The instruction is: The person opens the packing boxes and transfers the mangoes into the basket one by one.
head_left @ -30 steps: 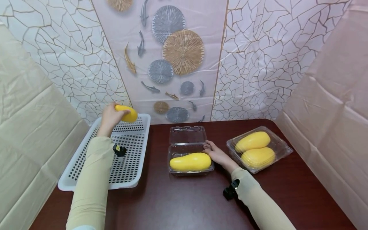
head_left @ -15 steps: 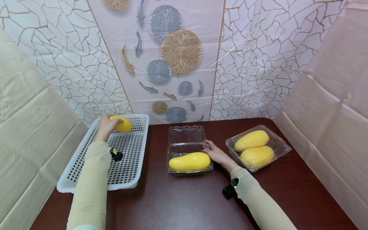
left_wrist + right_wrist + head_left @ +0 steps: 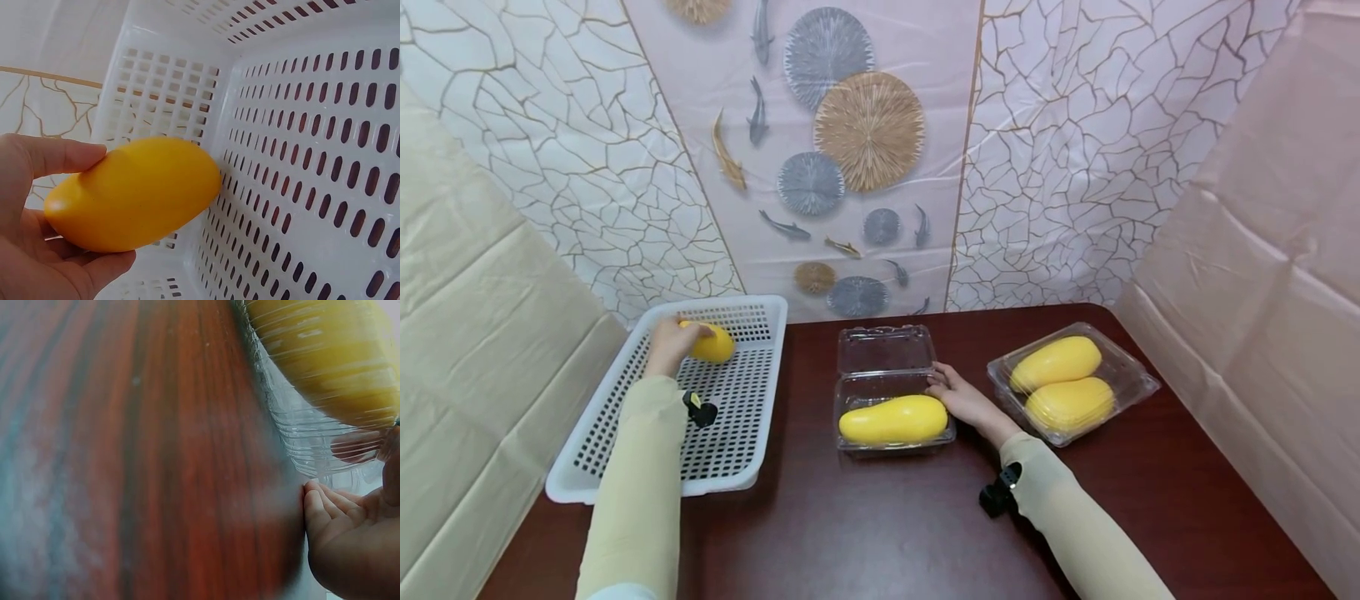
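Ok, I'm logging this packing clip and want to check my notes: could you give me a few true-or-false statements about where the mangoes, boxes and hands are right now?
1. The left hand holds a yellow mango inside the white basket. True.
2. The open clear box in the middle holds two mangoes. False: it holds one long yellow mango.
3. The right hand rests at the open box's right edge. True.
4. The closed box on the right is empty. False: two mangoes lie in it.
5. The basket stands on the right of the table. False: it stands on the left.
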The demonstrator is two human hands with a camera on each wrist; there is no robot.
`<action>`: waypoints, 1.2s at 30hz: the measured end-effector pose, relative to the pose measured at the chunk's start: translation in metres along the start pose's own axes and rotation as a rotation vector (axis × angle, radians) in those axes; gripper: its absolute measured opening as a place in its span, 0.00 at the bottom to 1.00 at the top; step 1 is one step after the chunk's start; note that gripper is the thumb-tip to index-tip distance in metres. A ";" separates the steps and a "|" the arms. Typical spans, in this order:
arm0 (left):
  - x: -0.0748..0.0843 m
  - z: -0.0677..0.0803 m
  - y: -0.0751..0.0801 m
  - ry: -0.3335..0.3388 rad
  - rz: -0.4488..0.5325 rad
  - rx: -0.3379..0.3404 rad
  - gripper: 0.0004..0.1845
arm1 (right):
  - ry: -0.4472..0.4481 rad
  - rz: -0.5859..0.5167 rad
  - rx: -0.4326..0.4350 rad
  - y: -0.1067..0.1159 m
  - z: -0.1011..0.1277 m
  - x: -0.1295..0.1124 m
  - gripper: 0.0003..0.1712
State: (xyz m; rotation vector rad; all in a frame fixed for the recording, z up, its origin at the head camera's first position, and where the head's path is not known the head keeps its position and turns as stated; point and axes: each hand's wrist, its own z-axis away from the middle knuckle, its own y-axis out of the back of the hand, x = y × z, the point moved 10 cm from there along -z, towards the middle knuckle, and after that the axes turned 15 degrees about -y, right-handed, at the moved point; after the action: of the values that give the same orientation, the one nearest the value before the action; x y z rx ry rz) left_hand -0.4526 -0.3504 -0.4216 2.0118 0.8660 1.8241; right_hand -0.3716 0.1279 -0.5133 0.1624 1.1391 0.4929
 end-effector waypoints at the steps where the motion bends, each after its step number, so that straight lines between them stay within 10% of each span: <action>1: 0.005 0.006 0.000 0.008 0.002 -0.013 0.36 | 0.000 -0.001 0.002 0.000 0.000 0.000 0.37; 16: -0.018 -0.008 -0.008 0.043 -0.056 -0.103 0.40 | 0.011 0.009 0.008 0.002 -0.002 -0.003 0.38; 30: 0.013 0.009 -0.009 -0.021 -0.100 -0.199 0.10 | -0.002 0.016 0.003 0.000 -0.001 -0.002 0.38; 36: 0.014 0.011 -0.008 -0.023 -0.101 -0.189 0.22 | -0.003 0.019 0.005 0.000 0.000 -0.002 0.38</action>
State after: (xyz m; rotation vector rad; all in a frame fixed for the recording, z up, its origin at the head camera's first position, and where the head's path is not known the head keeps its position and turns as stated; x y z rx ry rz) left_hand -0.4432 -0.3336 -0.4168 1.8360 0.7441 1.7541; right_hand -0.3724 0.1269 -0.5118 0.1792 1.1366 0.5066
